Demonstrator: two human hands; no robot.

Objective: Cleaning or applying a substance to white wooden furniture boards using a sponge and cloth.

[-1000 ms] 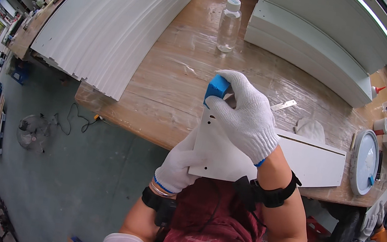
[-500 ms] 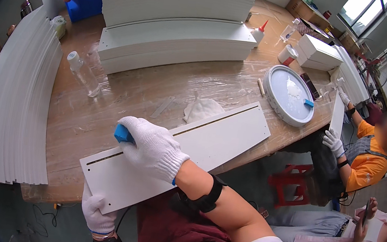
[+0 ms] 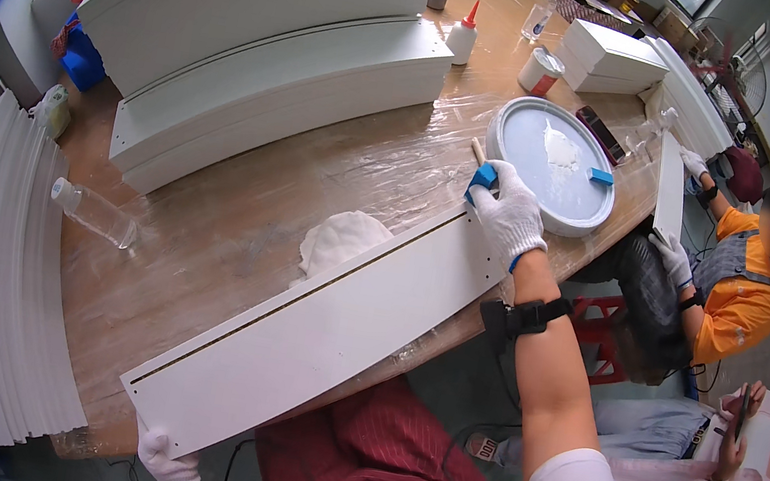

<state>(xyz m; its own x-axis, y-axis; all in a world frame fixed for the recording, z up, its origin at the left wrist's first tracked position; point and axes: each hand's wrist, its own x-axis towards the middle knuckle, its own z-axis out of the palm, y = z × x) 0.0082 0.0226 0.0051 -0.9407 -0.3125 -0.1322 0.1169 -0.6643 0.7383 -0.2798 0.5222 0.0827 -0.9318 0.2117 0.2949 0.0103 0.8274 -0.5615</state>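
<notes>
Blue block (image 3: 482, 181), long grooved board (image 3: 321, 326), knit-gloved hands (image 3: 512, 218)

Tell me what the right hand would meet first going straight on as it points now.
Probably the short wooden stick just beyond the blue block that the right hand grips; the round, pale tub lies close alongside, and depth is hard to judge from this one view.

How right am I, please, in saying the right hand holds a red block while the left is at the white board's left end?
Only the colour is wrong: the head view shows a blue block, not red, in the right hand.
</notes>
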